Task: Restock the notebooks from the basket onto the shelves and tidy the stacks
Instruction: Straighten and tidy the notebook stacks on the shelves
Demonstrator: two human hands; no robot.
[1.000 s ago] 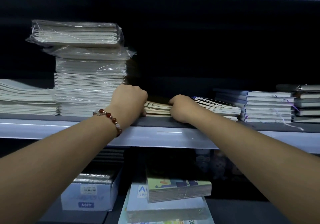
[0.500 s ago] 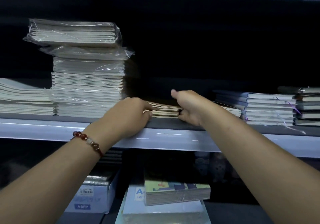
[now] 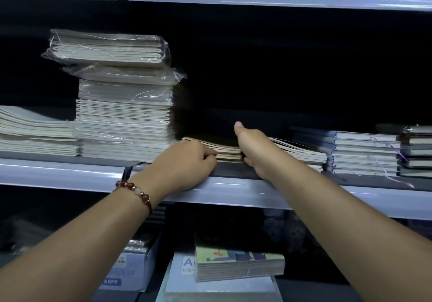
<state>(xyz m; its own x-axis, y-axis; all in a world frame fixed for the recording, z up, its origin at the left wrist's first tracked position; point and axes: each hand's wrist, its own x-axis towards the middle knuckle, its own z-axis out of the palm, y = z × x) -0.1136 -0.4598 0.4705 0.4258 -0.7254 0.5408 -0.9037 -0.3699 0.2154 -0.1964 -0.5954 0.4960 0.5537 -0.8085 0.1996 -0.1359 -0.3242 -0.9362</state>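
A low stack of tan notebooks (image 3: pixel 228 152) lies on the middle shelf (image 3: pixel 233 191), between a tall stack and a fanned pile. My left hand (image 3: pixel 187 163), with a red bead bracelet on the wrist, has its fingers curled and pinches the stack's front left edge. My right hand (image 3: pixel 253 147) is set against the stack's right side with the thumb pointing up; its fingertips are hidden behind the hand. No basket is in view.
A tall stack of plastic-wrapped white notebooks (image 3: pixel 124 124) stands just left, a lower white pile (image 3: pixel 35 135) beyond it. To the right lie fanned spiral notebooks (image 3: pixel 301 152), blue-bound books (image 3: pixel 364 152) and dark books (image 3: pixel 418 152). Below are a colourful pack (image 3: pixel 238 264) and a white box (image 3: pixel 128 271).
My left hand dropped from the stack's top to its front left edge. My right hand turned thumb-up against the stack's right side, uncovering the fanned spiral notebooks.
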